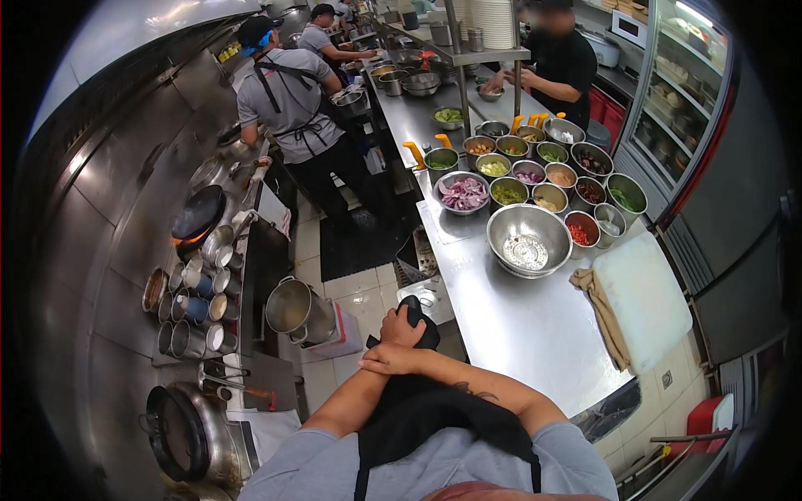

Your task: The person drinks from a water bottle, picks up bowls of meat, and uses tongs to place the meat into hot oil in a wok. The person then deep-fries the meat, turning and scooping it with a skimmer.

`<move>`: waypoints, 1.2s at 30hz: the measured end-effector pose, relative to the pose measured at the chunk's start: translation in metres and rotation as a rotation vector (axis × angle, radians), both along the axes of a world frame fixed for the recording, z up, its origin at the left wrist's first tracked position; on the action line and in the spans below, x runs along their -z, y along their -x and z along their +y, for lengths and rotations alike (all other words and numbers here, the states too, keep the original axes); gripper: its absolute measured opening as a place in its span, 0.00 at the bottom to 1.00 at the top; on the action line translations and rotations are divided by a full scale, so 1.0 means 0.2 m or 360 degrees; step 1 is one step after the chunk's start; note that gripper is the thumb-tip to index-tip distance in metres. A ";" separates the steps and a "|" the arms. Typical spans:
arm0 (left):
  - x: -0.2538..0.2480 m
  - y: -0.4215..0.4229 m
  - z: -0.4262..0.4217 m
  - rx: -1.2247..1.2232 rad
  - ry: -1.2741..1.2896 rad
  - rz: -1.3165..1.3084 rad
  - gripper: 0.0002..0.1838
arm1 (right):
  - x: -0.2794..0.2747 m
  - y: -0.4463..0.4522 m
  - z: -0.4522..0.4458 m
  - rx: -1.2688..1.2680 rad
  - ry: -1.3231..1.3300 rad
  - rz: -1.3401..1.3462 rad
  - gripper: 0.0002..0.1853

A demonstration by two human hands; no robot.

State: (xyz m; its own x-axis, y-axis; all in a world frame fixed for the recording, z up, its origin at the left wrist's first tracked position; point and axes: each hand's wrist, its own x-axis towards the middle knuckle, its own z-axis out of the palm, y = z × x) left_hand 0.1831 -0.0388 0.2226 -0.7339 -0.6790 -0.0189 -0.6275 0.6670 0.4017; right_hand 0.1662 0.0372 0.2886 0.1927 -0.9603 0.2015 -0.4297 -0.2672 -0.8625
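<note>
My left hand point(403, 328) is in front of me at the lower middle, its fingers curled against a black shape point(426, 334) that I cannot identify. Whether it grips that shape is unclear. Coming across from the right, my right hand point(389, 359) wraps over my left wrist, and the forearms cross. Both hands are left of the steel table point(501, 321). On that table stand an empty-looking steel colander bowl point(529, 240), a bowl of sliced purple onion point(464, 193) and several steel pots of cut ingredients.
A cloth point(603, 317) and white cutting board point(642, 301) lie at the table's right. On the floor side stands a large pot point(299, 311). Woks point(198, 212) line the left stove. Co-workers point(288, 104) stand beyond; another person point(558, 67) works behind the shelf.
</note>
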 end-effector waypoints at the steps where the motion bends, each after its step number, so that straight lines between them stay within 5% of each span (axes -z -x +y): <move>1: 0.00 0.00 0.00 0.0000 0.0000 -0.0008 0.37 | -0.01 0.00 0.00 -0.0007 -0.0022 0.0008 0.25; 36: -0.01 -0.04 0.00 -0.0002 0.0056 0.0115 0.37 | 0.01 -0.05 -0.03 -0.0016 0.0038 0.0049 0.24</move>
